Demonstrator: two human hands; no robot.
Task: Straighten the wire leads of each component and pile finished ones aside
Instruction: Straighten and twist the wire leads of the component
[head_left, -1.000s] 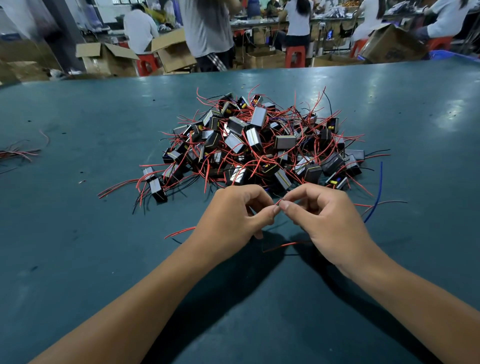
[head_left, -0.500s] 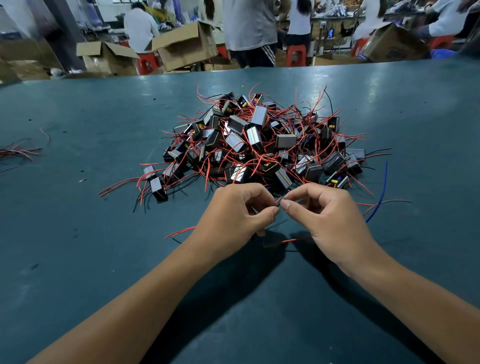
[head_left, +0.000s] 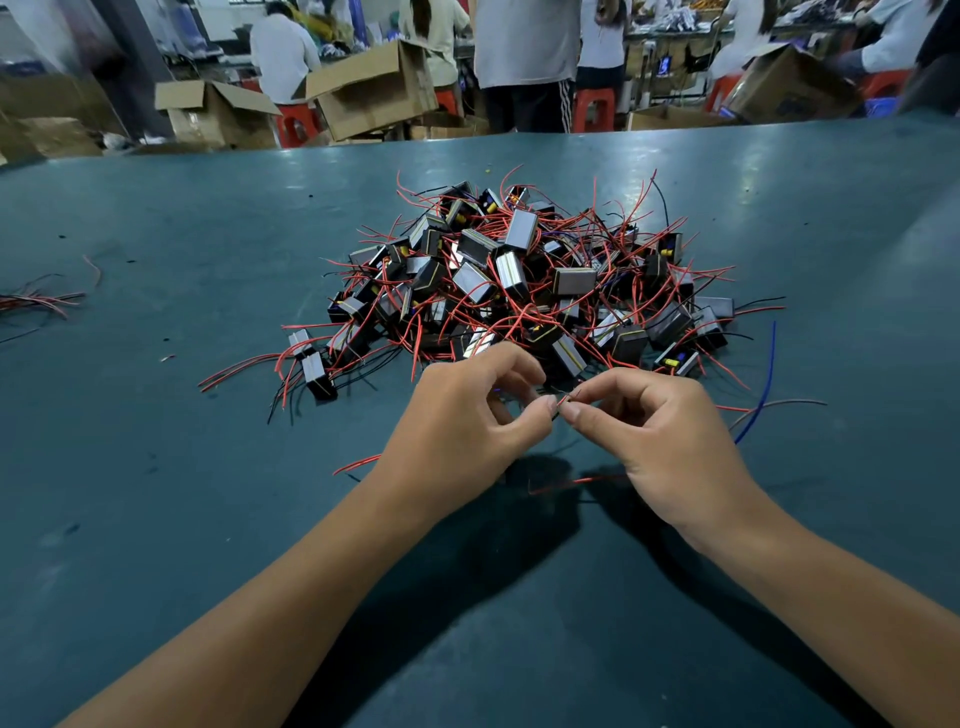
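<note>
Left hand (head_left: 462, 421) and right hand (head_left: 649, 431) meet fingertip to fingertip over a teal table (head_left: 156, 519), each pinching a thin red lead (head_left: 562, 401) (its component hidden), near edge of the heaped components (head_left: 519, 280), loose wires (head_left: 36, 301) far left.

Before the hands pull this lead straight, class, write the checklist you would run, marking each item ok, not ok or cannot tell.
1. Left hand pinches the red lead: ok.
2. Right hand pinches the same lead: ok.
3. Component body held firmly: cannot tell, hidden by the fingers.
4. Lead free of the component pile: cannot tell.
5. Bare table nearby for finished ones: ok.
6. Lead already straight: cannot tell.
</note>
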